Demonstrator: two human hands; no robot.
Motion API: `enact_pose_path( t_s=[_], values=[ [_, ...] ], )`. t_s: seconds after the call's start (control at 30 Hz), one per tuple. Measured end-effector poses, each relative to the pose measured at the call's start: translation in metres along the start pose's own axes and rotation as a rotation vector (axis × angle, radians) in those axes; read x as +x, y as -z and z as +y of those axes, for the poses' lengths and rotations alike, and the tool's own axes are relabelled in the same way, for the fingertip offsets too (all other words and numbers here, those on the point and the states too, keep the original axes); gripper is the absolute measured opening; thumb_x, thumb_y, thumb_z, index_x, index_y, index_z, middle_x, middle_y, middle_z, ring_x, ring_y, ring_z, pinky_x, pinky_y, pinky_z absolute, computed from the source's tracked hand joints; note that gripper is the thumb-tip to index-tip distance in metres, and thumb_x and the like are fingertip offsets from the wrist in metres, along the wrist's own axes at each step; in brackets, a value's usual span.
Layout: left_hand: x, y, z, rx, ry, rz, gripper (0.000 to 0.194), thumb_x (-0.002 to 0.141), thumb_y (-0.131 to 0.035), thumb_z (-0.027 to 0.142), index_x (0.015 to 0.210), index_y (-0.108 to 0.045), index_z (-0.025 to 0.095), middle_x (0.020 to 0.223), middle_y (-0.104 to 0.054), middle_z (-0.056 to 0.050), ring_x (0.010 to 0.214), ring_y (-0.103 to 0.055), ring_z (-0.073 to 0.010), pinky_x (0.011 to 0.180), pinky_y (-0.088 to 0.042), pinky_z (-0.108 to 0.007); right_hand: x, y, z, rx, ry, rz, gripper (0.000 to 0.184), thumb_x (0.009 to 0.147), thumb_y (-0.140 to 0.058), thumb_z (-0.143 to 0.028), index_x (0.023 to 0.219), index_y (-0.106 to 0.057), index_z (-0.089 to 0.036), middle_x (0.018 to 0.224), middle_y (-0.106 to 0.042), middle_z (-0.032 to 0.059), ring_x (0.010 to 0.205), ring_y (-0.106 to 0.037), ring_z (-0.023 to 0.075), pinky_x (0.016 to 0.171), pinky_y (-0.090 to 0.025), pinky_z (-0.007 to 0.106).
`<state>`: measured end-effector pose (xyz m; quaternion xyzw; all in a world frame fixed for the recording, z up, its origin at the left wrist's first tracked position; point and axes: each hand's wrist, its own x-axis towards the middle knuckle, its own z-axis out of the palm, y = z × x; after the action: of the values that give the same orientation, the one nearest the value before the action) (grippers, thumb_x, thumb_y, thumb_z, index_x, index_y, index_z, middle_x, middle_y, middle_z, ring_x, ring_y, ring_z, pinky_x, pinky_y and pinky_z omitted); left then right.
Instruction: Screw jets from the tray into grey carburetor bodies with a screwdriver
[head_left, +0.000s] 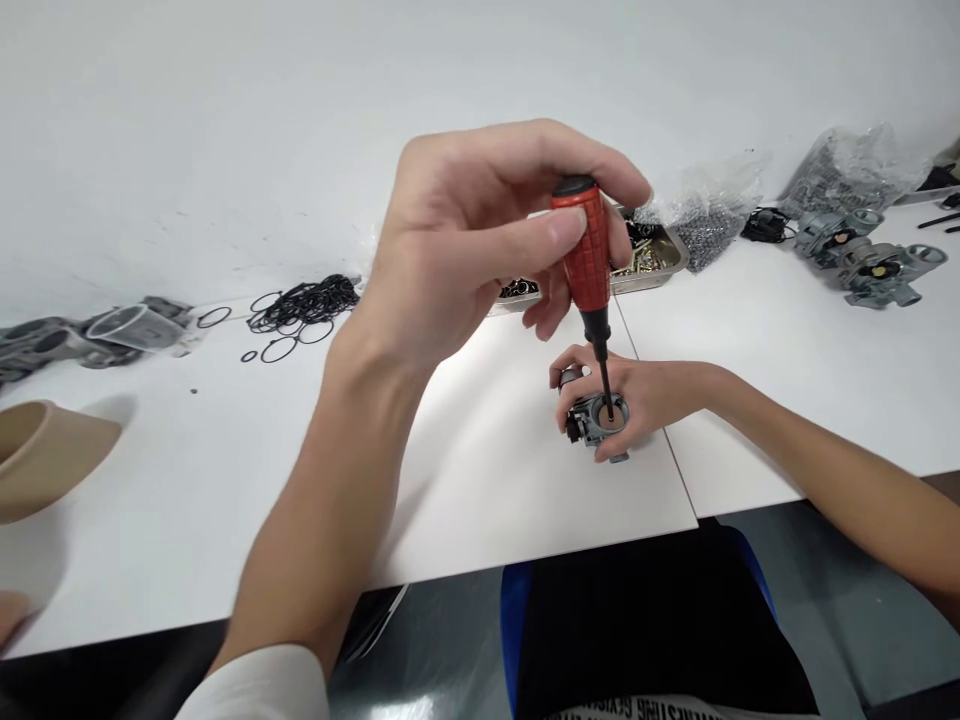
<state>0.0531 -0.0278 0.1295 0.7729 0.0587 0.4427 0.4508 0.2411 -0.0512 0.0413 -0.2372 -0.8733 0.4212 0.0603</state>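
My left hand (465,220) is closed around the red handle of a screwdriver (590,262), thumb on one side and fingers on the other. The screwdriver points down, its dark shaft ending in the round bore of a small grey metal carburetor (592,432). Inside that bore sits a copper-coloured disc (609,414), and the tip meets it near the middle. My right hand (641,395) grips the carburetor against the white table, fingers over its far side and thumb along the near side. The exact fit of the tip is too small to make out.
Behind my hands stands a metal tray (679,262) of small parts. Black rubber rings (315,305) and a clear plastic cup (139,328) lie left; a tan ring-shaped piece (67,455) is nearer. Plastic bags (705,225) and more carburetors (881,272) lie right.
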Motion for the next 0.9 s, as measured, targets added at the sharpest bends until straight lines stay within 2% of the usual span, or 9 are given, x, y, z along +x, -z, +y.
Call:
enact_pose_path(
  t_s=[0.17, 0.27, 0.37, 0.43, 0.53, 0.6, 0.7, 0.77, 0.9],
  values=[
    [0.000, -0.005, -0.001, -0.003, 0.063, 0.107, 0.034, 0.073, -0.082, 0.016, 0.106, -0.071, 0.017, 0.076, -0.068, -0.005, 0.051, -0.060, -0.0121, 0.036, -0.044, -0.021, -0.021, 0.040, -0.019, -0.034, -0.071, 0.070, 0.062, 0.071, -0.082, -0.044, 0.128, -0.061, -0.033, 0.142, -0.048, 0.0031, 0.132, -0.046, 0.0288, 0.109, -0.045, 0.046],
    [0.001, -0.010, 0.006, -0.028, 0.214, 0.143, 0.041, 0.073, -0.082, 0.020, 0.108, -0.061, 0.017, 0.078, -0.070, -0.005, 0.057, -0.064, -0.0137, 0.042, -0.046, -0.022, -0.039, 0.075, -0.057, -0.095, -0.109, 0.392, 0.023, 0.086, -0.069, -0.037, 0.107, -0.069, -0.027, 0.114, -0.067, 0.0021, 0.109, -0.062, 0.0221, 0.097, -0.054, 0.041],
    [0.001, -0.015, 0.013, -0.040, 0.296, 0.167, 0.032, 0.073, -0.079, 0.018, 0.095, -0.056, 0.017, 0.080, -0.069, -0.003, 0.061, -0.067, -0.0145, 0.044, -0.045, -0.021, -0.045, 0.096, -0.100, -0.197, 0.040, 0.806, 0.007, 0.091, -0.065, -0.029, 0.095, -0.070, -0.026, 0.098, -0.067, -0.0026, 0.090, -0.064, 0.0126, 0.082, -0.057, 0.029],
    [0.001, -0.015, 0.015, -0.055, 0.291, 0.168, 0.034, 0.073, -0.080, 0.017, 0.095, -0.054, 0.018, 0.079, -0.068, -0.002, 0.060, -0.068, -0.0141, 0.044, -0.046, -0.021, -0.042, 0.102, -0.120, -0.303, 0.132, 0.782, 0.007, 0.091, -0.066, -0.032, 0.095, -0.071, -0.028, 0.095, -0.067, -0.0077, 0.086, -0.064, 0.0079, 0.074, -0.057, 0.022],
    [-0.001, -0.012, 0.017, -0.082, 0.270, 0.162, 0.048, 0.073, -0.080, 0.016, 0.109, -0.049, 0.020, 0.074, -0.067, 0.003, 0.053, -0.065, -0.0124, 0.045, -0.049, -0.023, -0.039, 0.104, -0.134, -0.425, 0.114, 0.432, 0.017, 0.095, -0.058, -0.039, 0.096, -0.074, -0.033, 0.082, -0.068, -0.0122, 0.073, -0.065, 0.0039, 0.061, -0.054, 0.015],
    [-0.002, -0.010, 0.019, -0.111, 0.263, 0.145, 0.054, 0.075, -0.078, 0.013, 0.116, -0.045, 0.021, 0.069, -0.067, 0.006, 0.050, -0.064, -0.0134, 0.045, -0.051, -0.025, -0.040, 0.105, -0.136, -0.468, 0.084, 0.357, 0.020, 0.095, -0.056, -0.041, 0.100, -0.075, -0.035, 0.076, -0.068, -0.0131, 0.068, -0.066, 0.0041, 0.052, -0.050, 0.010],
    [-0.003, -0.012, 0.022, -0.131, 0.265, 0.063, 0.056, 0.077, -0.073, 0.010, 0.123, -0.042, 0.020, 0.079, -0.069, 0.002, 0.062, -0.069, -0.0172, 0.049, -0.053, -0.027, -0.038, 0.101, -0.135, -0.538, 0.078, 0.546, 0.016, 0.085, -0.068, -0.041, 0.096, -0.077, -0.033, 0.073, -0.069, -0.0151, 0.070, -0.068, 0.0050, 0.052, -0.046, 0.004],
    [-0.002, -0.016, 0.022, -0.099, 0.258, 0.017, 0.055, 0.075, -0.074, 0.009, 0.121, -0.044, 0.021, 0.085, -0.068, 0.002, 0.069, -0.070, -0.0158, 0.053, -0.054, -0.025, -0.029, 0.095, -0.136, -0.592, 0.073, 0.681, 0.010, 0.076, -0.076, -0.032, 0.072, -0.075, -0.023, 0.057, -0.060, -0.0143, 0.066, -0.065, 0.0030, 0.050, -0.037, -0.004],
    [0.000, -0.019, 0.014, -0.002, 0.249, 0.090, 0.047, 0.072, -0.078, 0.011, 0.106, -0.047, 0.018, 0.069, -0.057, 0.009, 0.056, -0.061, -0.0081, 0.052, -0.047, -0.021, -0.012, 0.083, -0.142, -0.622, 0.020, 0.839, 0.054, 0.071, -0.077, -0.018, 0.039, -0.035, -0.005, 0.040, -0.020, -0.0034, 0.081, -0.069, 0.0108, 0.047, -0.009, -0.013]
  ],
)
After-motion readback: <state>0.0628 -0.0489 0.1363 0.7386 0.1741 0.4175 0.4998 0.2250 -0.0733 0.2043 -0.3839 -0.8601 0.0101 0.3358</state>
